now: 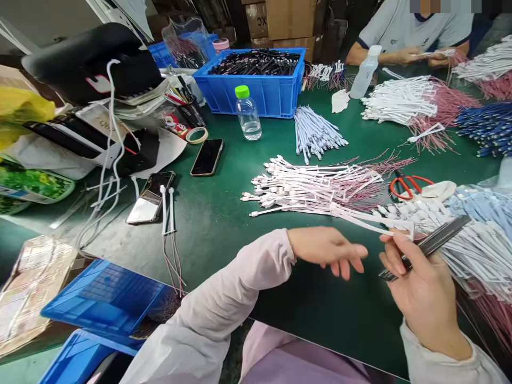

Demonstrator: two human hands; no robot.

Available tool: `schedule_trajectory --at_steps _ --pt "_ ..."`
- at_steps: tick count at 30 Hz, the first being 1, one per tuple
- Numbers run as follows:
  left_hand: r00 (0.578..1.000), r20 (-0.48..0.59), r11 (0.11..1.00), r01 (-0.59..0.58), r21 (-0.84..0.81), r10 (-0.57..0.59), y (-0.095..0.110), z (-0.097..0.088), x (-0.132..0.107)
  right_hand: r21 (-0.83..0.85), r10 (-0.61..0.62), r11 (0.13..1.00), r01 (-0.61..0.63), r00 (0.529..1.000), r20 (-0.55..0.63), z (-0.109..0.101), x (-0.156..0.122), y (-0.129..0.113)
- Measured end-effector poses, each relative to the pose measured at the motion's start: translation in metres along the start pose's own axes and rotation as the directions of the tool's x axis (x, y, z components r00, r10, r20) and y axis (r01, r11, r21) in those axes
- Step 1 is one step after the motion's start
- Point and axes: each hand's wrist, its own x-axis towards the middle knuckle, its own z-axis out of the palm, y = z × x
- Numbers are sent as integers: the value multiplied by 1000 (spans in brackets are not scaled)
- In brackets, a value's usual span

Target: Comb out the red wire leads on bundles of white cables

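Observation:
My right hand (424,282) grips a flat, dark strip (444,237) with a light line along it, slanting up to the right. Between its thumb and index finger is the end of a white cable (362,220) reaching left to a pile of white cables (308,186) with thin pink wires. To its left, over the table, my left hand (328,250) is open, fingers loosely bent, holding nothing. Beside my right hand lies another heap of white cables (468,261).
Red-handled scissors (404,188) lie behind my right hand. A blue bin (250,93) of black parts, a green-capped bottle (248,117), two phones (207,157) and two separate cables (172,213) stand or lie leftward. Another person (412,37) handles wires across the table.

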Motion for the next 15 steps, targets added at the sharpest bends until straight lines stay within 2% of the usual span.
schedule_trajectory --at_steps 1,2,3,4,6,8,10,11,13,14,15 --pt "996 74 997 45 -69 -40 -1 9 4 7 -1 1000 1 1000 6 1 -2 0" --pt "997 60 981 54 -187 -44 -3 18 9 17 1 1000 -1 1000 15 1 -4 2" --pt "1000 -6 940 21 -341 -25 -5 26 15 27 3 1000 -4 1000 25 2 -7 4" --pt "997 -83 864 -45 -502 3 -8 33 21 34 7 999 -8 999 35 4 -10 7" --pt "976 -213 636 -189 -748 39 -12 43 30 39 34 999 -35 998 47 7 -18 14" --pt "945 -324 437 -311 -844 45 -13 46 35 22 72 997 -73 997 40 9 -24 18" --pt "894 -445 345 -433 -833 46 -10 40 32 10 79 997 -80 997 17 6 -27 17" --pt "860 -507 342 -492 -801 50 -8 34 28 9 59 998 -59 998 -5 2 -26 13" --pt "793 -605 416 -576 -704 74 -3 18 17 -23 -60 998 58 994 -96 -11 -23 2" --pt "774 -626 479 -586 -654 93 -1 10 11 -77 -135 989 125 980 -147 -18 -20 -5" --pt "775 -622 546 -570 -614 109 0 2 5 -152 -214 970 187 958 -190 -26 -17 -11"
